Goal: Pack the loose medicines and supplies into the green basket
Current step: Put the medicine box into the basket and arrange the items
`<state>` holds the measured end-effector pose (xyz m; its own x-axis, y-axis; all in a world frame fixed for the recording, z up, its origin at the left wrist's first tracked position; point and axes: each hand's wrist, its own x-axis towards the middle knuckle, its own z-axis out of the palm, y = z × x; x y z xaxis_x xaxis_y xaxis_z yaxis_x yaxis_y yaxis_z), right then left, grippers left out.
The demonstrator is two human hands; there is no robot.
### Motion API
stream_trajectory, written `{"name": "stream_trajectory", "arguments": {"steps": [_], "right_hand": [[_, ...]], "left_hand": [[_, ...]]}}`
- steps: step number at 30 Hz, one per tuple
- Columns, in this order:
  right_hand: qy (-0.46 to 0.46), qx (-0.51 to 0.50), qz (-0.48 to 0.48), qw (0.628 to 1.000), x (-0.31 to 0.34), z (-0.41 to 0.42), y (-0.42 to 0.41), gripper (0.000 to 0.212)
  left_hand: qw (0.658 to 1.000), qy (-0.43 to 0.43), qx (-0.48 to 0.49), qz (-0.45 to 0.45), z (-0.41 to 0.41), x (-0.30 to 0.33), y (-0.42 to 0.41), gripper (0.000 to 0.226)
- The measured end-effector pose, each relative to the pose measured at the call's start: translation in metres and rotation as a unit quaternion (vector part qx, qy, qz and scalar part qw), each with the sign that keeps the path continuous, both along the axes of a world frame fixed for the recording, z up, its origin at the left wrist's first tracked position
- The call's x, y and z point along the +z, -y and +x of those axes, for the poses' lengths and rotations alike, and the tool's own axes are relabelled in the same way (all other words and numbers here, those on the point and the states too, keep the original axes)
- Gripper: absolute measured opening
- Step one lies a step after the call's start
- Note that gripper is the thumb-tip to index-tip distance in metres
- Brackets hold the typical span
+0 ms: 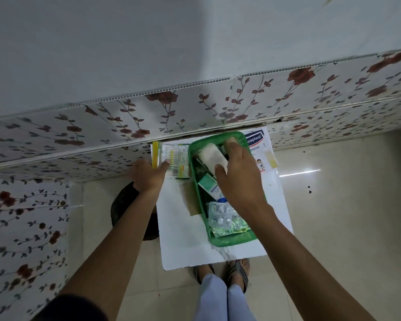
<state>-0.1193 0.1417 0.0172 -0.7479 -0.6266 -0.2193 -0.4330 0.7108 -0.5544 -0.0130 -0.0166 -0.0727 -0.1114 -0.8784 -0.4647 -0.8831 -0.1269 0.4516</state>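
Note:
The green basket point(192, 158) sits on a white board point(183, 232). Inside it lie a white bandage roll point(210, 156), a white-and-green ointment box point(210, 185), silver blister strips point(219, 214) and a green foil pack point(229, 230). My right hand point(239, 174) is in the basket, fingers closed around the near end of the bandage roll. My left hand point(148, 174) grips the near edge of a yellow-and-green packet point(171, 156) lying left of the basket. A plaster packet point(262, 151) lies flat behind and right of the basket, partly hidden by it.
A floral-patterned wall panel point(102, 126) runs right behind the board. A dark round object point(123, 205) stands on the tiled floor under my left forearm. My sandalled feet point(220, 274) are at the board's near edge.

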Motion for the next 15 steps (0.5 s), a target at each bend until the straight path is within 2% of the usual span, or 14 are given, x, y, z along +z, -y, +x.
{"name": "stream_trajectory", "arguments": {"steps": [3,6,11,15], "right_hand": [[-0.024,0.014,-0.005,1.0,-0.006,-0.002,0.001,0.047],[-0.01,0.039,-0.023,0.999,-0.007,0.0,0.003,0.04],[0.023,0.051,-0.063,0.996,-0.004,0.005,0.009,0.035],[0.012,0.053,-0.097,0.994,-0.002,0.004,0.01,0.027]], "left_hand": [[0.998,0.038,-0.026,0.049,-0.002,-0.008,0.006,0.086],[0.996,0.011,0.027,0.083,-0.003,-0.013,0.012,0.088],[0.996,-0.018,0.036,0.081,-0.008,-0.018,0.011,0.066],[0.999,-0.021,0.027,0.034,-0.006,-0.016,0.007,0.036]]}}
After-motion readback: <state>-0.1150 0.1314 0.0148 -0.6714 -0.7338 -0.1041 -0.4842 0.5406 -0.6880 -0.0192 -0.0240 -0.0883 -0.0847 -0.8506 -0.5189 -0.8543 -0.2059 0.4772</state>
